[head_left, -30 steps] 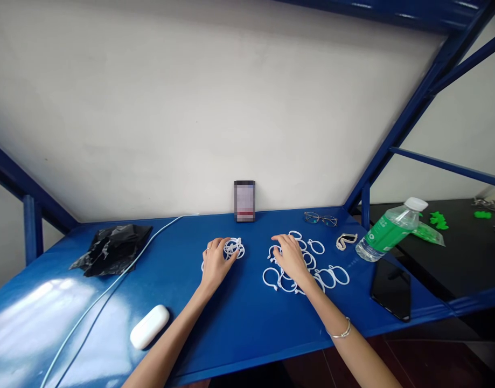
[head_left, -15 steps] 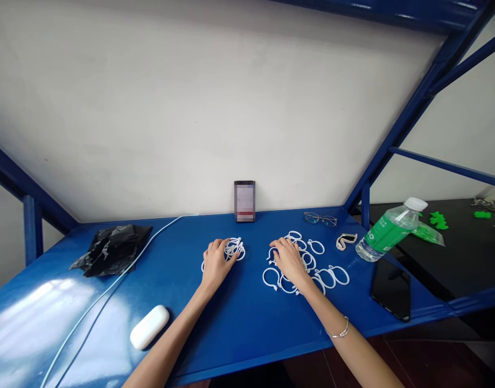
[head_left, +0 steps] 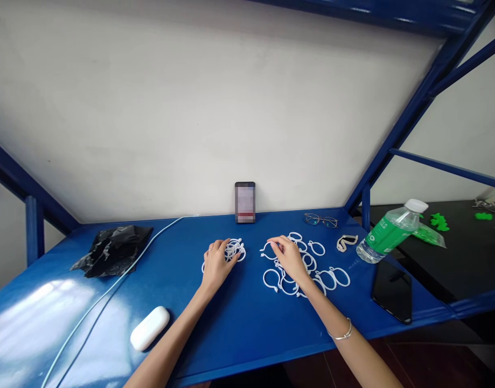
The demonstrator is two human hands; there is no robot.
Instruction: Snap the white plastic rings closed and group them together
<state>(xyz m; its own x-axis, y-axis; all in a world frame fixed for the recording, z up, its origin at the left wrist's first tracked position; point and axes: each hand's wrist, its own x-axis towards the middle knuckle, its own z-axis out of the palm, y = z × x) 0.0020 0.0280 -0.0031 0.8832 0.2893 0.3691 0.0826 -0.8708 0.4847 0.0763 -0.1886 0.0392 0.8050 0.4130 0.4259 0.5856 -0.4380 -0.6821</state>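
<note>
My right hand (head_left: 288, 258) pinches a white plastic curtain ring (head_left: 263, 251) between thumb and forefinger. The ring has a gap and is held at the left edge of a loose spread of similar curtain rings (head_left: 326, 279). Part of that spread is hidden under my right hand and wrist. My left hand (head_left: 217, 264) rests with thumb and fingers apart over a smaller heap of white curtain rings (head_left: 236, 249). The heap shows between its thumb and forefinger, and one more ring peeks out on the hand's left side.
On the blue tabletop (head_left: 239, 328) lie a black plastic bag (head_left: 113, 250), a pale cable (head_left: 121, 276), a white case (head_left: 150, 328), glasses (head_left: 320, 220), a cream hair clip (head_left: 346, 243) and a dark phone (head_left: 391, 291). A water bottle (head_left: 388, 231) stands right; another phone (head_left: 245, 202) leans on the wall.
My right hand has gone from lying spread over the rings to pinching one at the left side of the spread. My left hand stays in place.
</note>
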